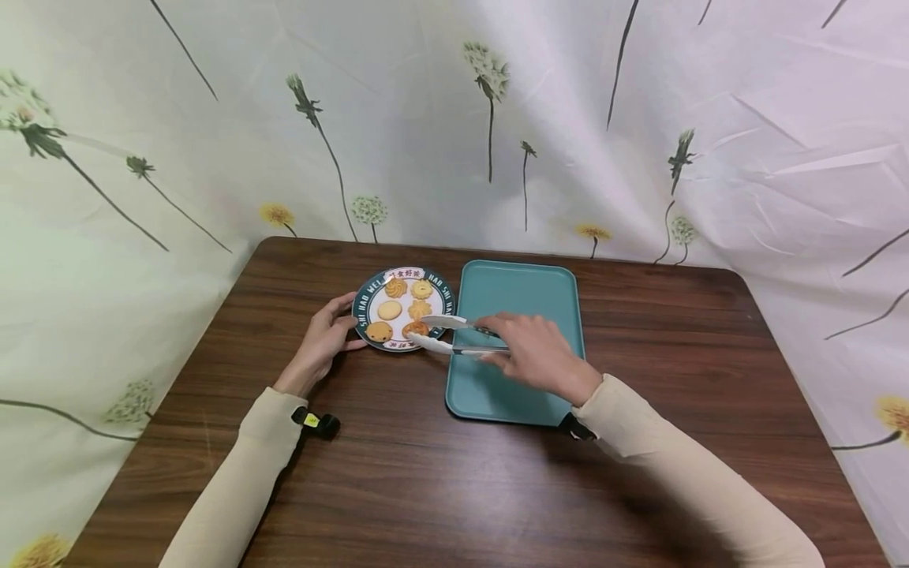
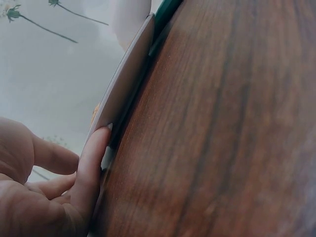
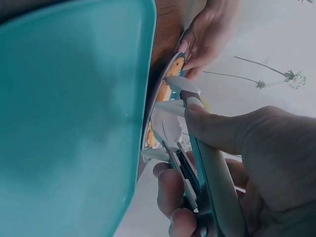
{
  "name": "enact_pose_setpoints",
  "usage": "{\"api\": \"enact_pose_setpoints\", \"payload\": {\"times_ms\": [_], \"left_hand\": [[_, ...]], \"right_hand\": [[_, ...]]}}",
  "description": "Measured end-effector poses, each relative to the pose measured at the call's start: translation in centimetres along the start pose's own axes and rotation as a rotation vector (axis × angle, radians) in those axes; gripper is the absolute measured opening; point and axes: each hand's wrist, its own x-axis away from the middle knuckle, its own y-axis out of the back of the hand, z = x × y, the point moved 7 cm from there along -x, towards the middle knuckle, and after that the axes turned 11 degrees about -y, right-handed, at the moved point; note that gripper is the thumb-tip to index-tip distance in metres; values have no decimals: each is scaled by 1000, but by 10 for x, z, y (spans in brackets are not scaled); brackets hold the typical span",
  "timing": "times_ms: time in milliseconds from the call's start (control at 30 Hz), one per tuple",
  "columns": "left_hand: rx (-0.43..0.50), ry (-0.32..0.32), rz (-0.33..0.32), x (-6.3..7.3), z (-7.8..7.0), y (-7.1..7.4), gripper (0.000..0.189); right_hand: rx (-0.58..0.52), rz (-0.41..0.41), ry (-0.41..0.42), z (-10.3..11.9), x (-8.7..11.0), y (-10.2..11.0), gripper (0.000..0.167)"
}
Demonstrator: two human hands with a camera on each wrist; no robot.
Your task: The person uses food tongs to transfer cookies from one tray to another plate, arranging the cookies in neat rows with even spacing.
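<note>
A round plate (image 1: 364, 303) with a dark green printed rim carries several cookies (image 1: 390, 310) of different shapes. My left hand (image 1: 323, 339) pinches its left edge; in the left wrist view the plate (image 2: 126, 79) sits slightly raised at an angle, a finger along its underside and the thumb at the rim. Metal tongs with white scalloped tips (image 1: 433, 345) are gripped by my right hand (image 1: 537, 351). Their spread tips hover at the orange-brown cookie (image 1: 414, 328) at the plate's lower right; whether they touch it I cannot tell.
A teal rectangular tray (image 1: 507, 398) lies just right of the plate, beneath my right hand. Both rest on a dark wooden table (image 1: 398, 489). Behind the table hangs a pale cloth (image 1: 419, 142) printed with dandelions.
</note>
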Motion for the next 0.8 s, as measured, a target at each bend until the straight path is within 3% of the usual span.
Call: {"api": "enact_pose_setpoints", "payload": {"times_ms": [300,800], "left_hand": [[-4,17,-7,2,4,0,59],[3,11,-9,0,0,0,59]], "right_hand": [[-10,38,21,-2,-5,1,47],[-10,133,33,-4,-17,11,47]]}}
